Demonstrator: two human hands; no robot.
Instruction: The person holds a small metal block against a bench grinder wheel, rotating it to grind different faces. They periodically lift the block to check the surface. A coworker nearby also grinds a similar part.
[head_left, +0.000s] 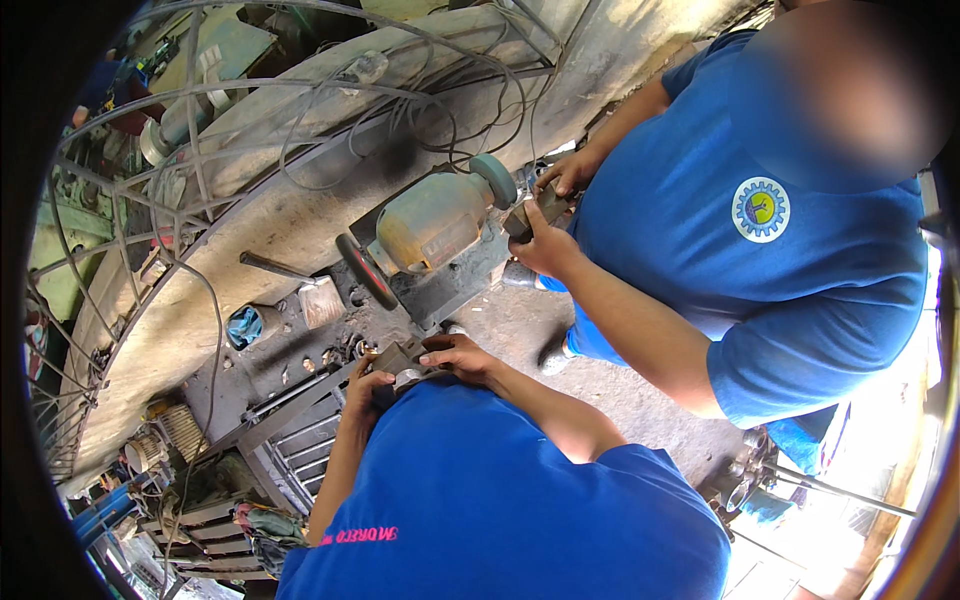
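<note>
Dusty floor (615, 395) is spreading at four o'clock from a bench grinder (430, 225). At its six o'clock, left hand (366, 392) and right hand (462, 358) are gripping a grey metal block (398, 361), apart from the black wheel (367, 272). How much work is done or left isn't showing; fingers (434, 344) are hiding the block's edges.

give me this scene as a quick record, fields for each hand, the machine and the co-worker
left hand: holds a grey block
right hand: holds the other side of the same block
machine: bench grinder, dark wheel at one end, green wheel at the other
co-worker: holds a dark block close to the green wheel, contact unclear
</note>
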